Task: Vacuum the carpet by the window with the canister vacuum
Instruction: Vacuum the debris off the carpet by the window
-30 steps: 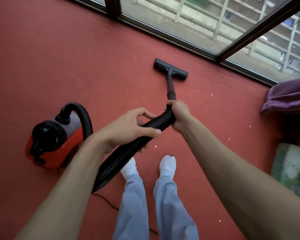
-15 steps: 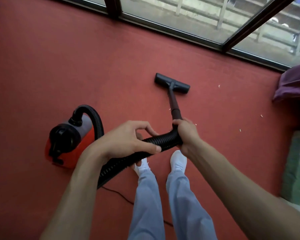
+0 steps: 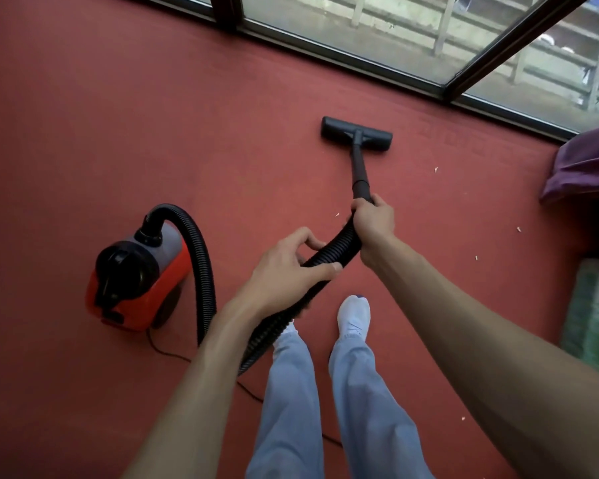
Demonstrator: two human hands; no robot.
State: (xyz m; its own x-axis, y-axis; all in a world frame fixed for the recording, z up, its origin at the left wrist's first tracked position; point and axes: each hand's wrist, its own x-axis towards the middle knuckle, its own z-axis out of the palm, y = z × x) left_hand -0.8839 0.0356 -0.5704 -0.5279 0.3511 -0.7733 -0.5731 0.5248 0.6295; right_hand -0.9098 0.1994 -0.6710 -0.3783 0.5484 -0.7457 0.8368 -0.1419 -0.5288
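Now both hands' grips, left hand (image 3: pixel 284 271) and right hand (image 3: pixel 374 223), clasp the ribbed black hose (image 3: pixel 336 248) of the red canister vacuum (image 3: pixel 135 281).

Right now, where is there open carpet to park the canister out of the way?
The widest bare stretch is left of the floor head, between the window frame and the canister. It is crowded near the feet, where the hose, the cord and both hands gather, and to the right by the purple fabric, among scattered crumbs.
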